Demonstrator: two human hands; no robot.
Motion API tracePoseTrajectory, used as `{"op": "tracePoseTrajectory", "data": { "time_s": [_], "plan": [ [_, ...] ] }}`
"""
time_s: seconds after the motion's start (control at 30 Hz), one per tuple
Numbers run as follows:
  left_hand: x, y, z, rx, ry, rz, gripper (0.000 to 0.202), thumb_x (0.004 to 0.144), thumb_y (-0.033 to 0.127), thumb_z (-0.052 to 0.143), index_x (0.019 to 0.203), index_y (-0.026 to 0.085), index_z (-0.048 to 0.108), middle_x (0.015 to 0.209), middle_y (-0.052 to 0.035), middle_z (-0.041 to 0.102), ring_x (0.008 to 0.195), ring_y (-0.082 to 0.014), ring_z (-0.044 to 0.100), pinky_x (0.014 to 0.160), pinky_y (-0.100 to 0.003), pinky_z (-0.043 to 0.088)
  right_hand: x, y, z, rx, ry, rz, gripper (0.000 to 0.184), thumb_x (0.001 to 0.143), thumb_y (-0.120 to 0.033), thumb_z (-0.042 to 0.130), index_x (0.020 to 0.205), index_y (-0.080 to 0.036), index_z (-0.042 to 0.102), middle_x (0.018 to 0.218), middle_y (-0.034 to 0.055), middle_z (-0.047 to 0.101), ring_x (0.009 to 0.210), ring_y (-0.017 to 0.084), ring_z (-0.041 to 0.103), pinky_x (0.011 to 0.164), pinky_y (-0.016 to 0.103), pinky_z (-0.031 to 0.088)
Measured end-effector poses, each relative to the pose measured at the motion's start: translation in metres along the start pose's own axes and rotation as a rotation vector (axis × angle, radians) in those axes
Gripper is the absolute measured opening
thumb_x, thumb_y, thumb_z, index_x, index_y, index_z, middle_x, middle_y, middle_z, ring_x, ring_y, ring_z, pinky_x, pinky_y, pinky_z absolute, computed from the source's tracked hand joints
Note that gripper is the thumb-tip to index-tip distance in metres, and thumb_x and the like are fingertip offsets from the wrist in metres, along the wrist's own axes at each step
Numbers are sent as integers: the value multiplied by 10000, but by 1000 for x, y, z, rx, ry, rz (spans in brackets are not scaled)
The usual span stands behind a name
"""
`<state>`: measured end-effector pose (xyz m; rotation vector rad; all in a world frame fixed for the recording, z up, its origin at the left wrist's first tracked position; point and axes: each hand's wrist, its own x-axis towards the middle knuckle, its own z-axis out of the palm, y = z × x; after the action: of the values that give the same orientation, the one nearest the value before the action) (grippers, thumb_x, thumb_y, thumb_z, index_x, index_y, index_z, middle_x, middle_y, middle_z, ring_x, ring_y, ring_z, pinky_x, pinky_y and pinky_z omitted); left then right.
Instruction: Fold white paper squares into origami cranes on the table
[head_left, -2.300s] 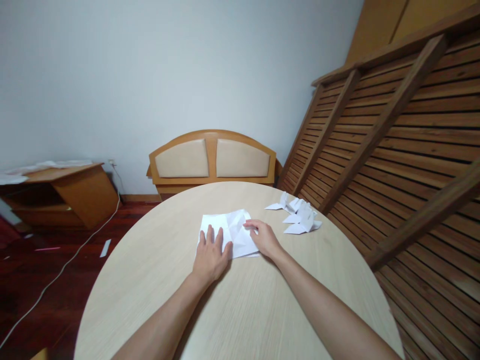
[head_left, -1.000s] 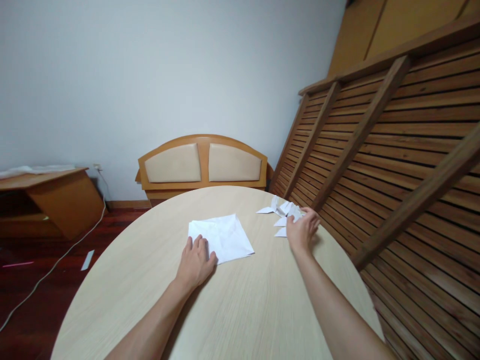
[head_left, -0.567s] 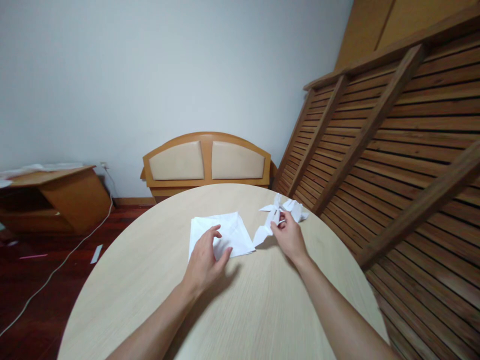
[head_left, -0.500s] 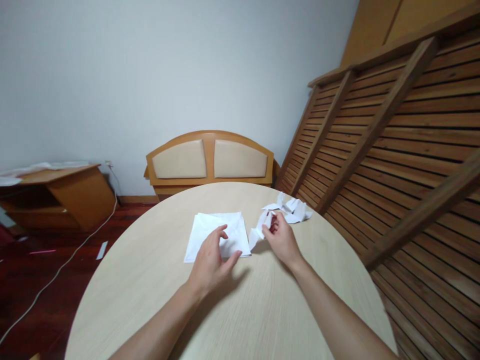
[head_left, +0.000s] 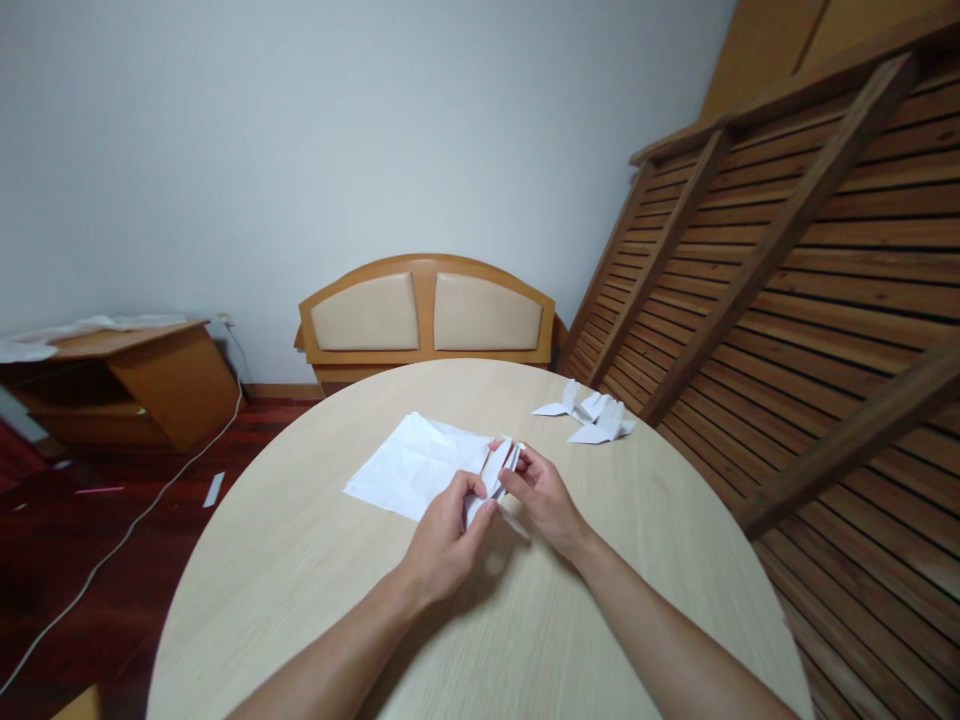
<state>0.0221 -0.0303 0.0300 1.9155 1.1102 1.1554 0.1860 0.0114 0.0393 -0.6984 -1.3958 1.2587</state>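
Between my two hands is a folded white paper piece (head_left: pixel 496 470) with narrow, layered flaps, held just above the table. My left hand (head_left: pixel 452 525) pinches its lower left end between thumb and fingers. On the other side, my right hand (head_left: pixel 541 492) grips the upper right flaps with thumb and fingertips. Left of the hands lie flat white paper sheets (head_left: pixel 409 465) with crease lines, turned at an angle; their right end is partly hidden behind the folded piece and my left hand. The fingertips behind the folds are partly covered.
Several folded white paper shapes (head_left: pixel 596 415) rest at the back right of the round wooden table (head_left: pixel 300 580). A slatted wooden frame (head_left: pixel 795 280) leans along the right. Behind stands a headboard (head_left: pixel 426 310); a low wooden cabinet (head_left: pixel 172 385) and white cable (head_left: pixel 142 515) are at left.
My left hand has gone from open over the sheets to gripping the folded paper. My right hand brought that paper slightly left. The flat sheets have turned and shifted left.
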Motion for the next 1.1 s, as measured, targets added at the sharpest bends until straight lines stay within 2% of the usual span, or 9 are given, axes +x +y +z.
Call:
{"op": "tracePoseTrajectory", "data": {
  "time_s": [0.13,0.3,0.4,0.6,0.77,0.87,0.97,1.03,1.1],
  "plan": [
    [1,1,0,-89,-10,-1,248,1001,402,425,933,199,549,869,-47,624,795,-198,576,729,-303,428,3,0,-4,5,35,20,476,758,-615,725,967,-190,676,773,11,659,660,145,580,632,263,478],
    [2,1,3,-86,9,-20,241,993,394,460,999,191,591,915,-61,644,805,-196,588,664,-276,434,5,-6,-8,-40,101,-9,371,751,-550,759,820,-197,667,761,8,665,692,159,585,688,281,478],
    [4,0,4,-82,37,-9,220,972,385,510,912,189,591,899,-54,633,790,-177,574,651,-259,437,6,-8,-13,-48,169,-60,332,741,-514,777,774,-206,658,787,7,667,714,159,577,713,283,471],
    [7,2,5,-213,42,-28,270,915,422,595,793,182,598,1010,-84,634,922,-198,604,705,-262,484,9,-2,-22,-34,274,-139,392,710,-540,797,657,-205,601,673,-10,606,637,141,516,639,268,428],
    [8,3,5,-295,41,-102,323,843,482,685,769,172,638,919,-85,660,835,-197,619,660,-261,481,7,-2,-21,-83,339,-152,435,726,-604,759,675,-208,588,615,-30,522,576,132,451,585,265,405],
    [9,1,6,-366,76,-90,328,836,479,702,750,166,650,1002,-96,673,879,-200,631,747,-290,493,3,-5,-15,-11,167,-87,465,683,-609,791,875,-211,645,780,8,625,666,149,545,625,268,456],
    [10,0,6,-471,108,-72,320,832,473,715,748,172,650,1066,-105,680,964,-222,636,856,-335,488,-3,-6,-6,21,-63,-2,529,648,-486,856,1054,-222,643,958,35,677,810,176,620,738,297,505],
    [11,0,6,-511,119,-60,319,824,474,725,746,174,650,1065,-107,686,995,-233,632,894,-354,481,-5,-5,-2,1,-96,26,513,660,-426,856,1078,-215,646,960,33,690,837,184,634,790,320,514],
    [11,-1,6,-510,144,-47,314,816,469,733,742,175,654,1044,-100,680,999,-233,624,892,-353,483,-5,-4,0,-20,-63,22,484,660,-410,856,1051,-205,656,923,24,694,813,181,635,783,320,516]
  ]
}}
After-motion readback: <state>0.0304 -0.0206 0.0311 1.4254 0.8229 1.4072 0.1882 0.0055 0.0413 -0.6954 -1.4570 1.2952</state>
